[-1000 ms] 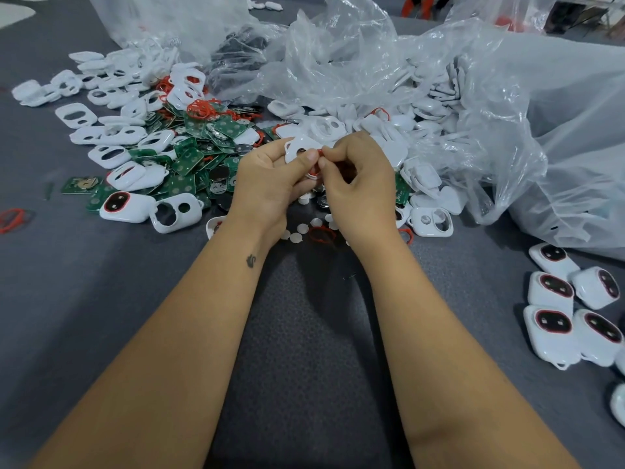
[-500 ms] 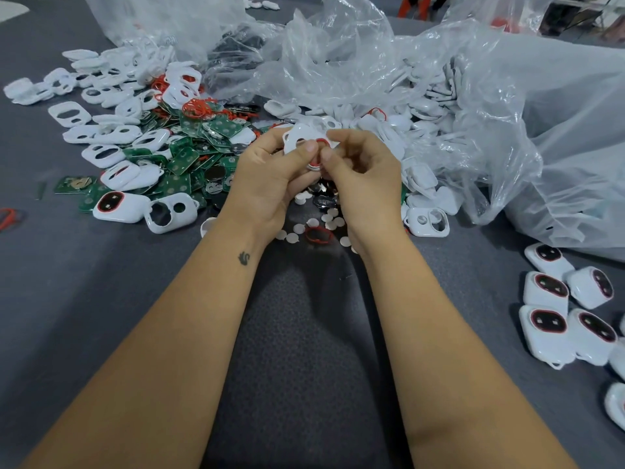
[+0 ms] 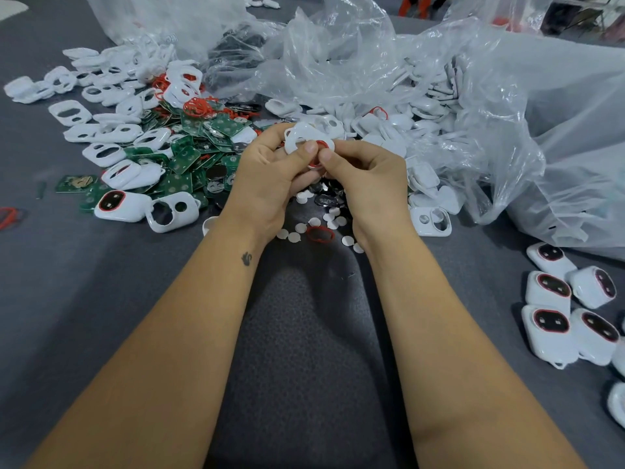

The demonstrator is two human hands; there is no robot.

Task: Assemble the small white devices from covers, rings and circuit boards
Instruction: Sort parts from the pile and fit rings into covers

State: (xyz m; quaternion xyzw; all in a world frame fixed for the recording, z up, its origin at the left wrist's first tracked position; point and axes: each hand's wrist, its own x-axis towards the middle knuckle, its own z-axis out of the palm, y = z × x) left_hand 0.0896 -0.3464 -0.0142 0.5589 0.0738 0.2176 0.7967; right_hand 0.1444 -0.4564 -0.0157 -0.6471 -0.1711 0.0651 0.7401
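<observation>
Both hands meet above the parts pile. My left hand point(image 3: 267, 177) grips a white cover point(image 3: 299, 135) from the left, thumb on its face. My right hand point(image 3: 368, 177) pinches the same cover from the right, thumb tip beside a red ring point(image 3: 319, 145) seated in its opening. Under the hands lie a loose red ring point(image 3: 319, 234), small white discs point(image 3: 294, 235) and black round parts point(image 3: 324, 199). Green circuit boards point(image 3: 189, 157) and white covers point(image 3: 101, 130) are heaped at the left.
Crumpled clear plastic bags point(image 3: 473, 96) holding more white covers fill the back and right. Several assembled white devices point(image 3: 554, 319) lie at the right edge. Another red ring point(image 3: 8, 216) lies at the far left on the grey cloth point(image 3: 101, 299).
Both hands have lifted the cover a little away from me and turned it; the thumbs now press side by side at the red ring.
</observation>
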